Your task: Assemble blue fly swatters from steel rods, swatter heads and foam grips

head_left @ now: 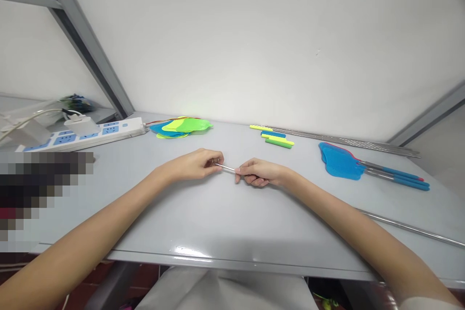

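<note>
A thin metal rod [227,168] bridges the gap between my two hands, above the middle of the table. Its left end is pinched in the fingertips of my left hand [196,164], which partly hide the tip. My right hand [262,172] is closed around the rod a little further along, thumb and index finger pressed on it. A longer metal length [407,226] shows beyond my right forearm, in line with the rod and running off to the right edge; the forearm hides whether they are one piece.
Green, yellow and blue fly swatter heads [187,127] lie at back left, beside a white power strip [132,127] with plugs. Coloured handle sleeves [278,142] and several metal rods [348,140] lie along the wall. Blue fly swatters [341,162] with handles rest at right.
</note>
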The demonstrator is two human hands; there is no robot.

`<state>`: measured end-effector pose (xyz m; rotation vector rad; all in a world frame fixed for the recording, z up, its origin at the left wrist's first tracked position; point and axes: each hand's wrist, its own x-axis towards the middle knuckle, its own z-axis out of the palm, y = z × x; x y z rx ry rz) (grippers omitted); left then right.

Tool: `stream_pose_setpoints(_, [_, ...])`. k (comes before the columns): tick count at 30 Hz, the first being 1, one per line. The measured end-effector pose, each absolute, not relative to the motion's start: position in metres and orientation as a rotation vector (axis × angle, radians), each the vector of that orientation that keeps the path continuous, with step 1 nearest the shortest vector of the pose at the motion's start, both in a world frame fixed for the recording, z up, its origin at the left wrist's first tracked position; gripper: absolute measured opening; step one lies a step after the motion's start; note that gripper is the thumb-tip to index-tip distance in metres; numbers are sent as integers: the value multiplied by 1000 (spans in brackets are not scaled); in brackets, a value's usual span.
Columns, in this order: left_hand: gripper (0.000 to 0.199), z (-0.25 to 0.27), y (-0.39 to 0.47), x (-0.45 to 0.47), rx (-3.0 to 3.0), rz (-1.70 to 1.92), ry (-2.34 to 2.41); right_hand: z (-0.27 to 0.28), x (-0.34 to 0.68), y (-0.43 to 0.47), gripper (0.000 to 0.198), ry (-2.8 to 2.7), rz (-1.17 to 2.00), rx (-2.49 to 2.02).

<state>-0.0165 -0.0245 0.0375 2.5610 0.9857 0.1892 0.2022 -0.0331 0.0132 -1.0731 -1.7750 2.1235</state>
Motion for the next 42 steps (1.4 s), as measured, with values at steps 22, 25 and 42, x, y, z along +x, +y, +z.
stream_pose_setpoints(22, [18, 36, -23, -16, 2533, 208, 967, 13, 202, -33, 29, -1777, 2124, -1051])
stream_pose_setpoints(25, [18, 36, -23, -16, 2518, 210, 971, 14, 202, -34, 29, -1774, 2122, -1047])
stream_pose_setpoints(42, [37, 40, -26, -15, 2515, 182, 1030, 14, 202, -33, 28, -1756, 2137, -1085])
